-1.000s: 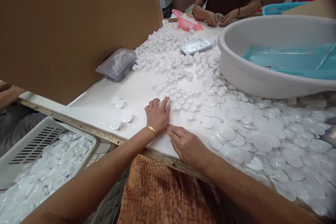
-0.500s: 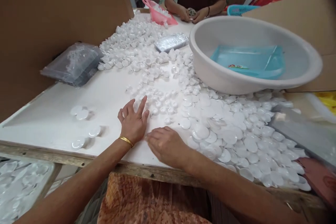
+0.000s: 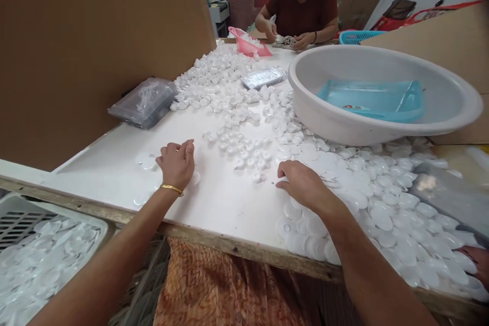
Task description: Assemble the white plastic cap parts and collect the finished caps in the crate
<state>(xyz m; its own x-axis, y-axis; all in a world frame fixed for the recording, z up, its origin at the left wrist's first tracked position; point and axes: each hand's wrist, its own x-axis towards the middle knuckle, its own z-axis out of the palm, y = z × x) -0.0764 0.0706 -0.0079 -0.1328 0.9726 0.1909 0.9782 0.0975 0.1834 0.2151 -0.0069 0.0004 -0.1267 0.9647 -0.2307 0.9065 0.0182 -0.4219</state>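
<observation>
My left hand, with a gold bangle at the wrist, is raised over the left part of the white table. Its fingers are drawn together; whatever they may hold is hidden. Beside it a white piece shows partly, and a few joined white pieces lie to its left. My right hand is at the near left edge of a spread of flat white plastic discs, thumb and fingers closed on a white disc, mostly covered. Between the hands lies a cluster of small white caps.
A large white basin holding a blue tray stands at right. Cardboard rises at left, beside a plastic-wrapped pack. A crate of white pieces stands below left. Across the table, a person works near a pink scoop.
My left hand has moved left from the small caps, its spread fingers now closed. My right hand has shifted right to the discs. The view has tilted up.
</observation>
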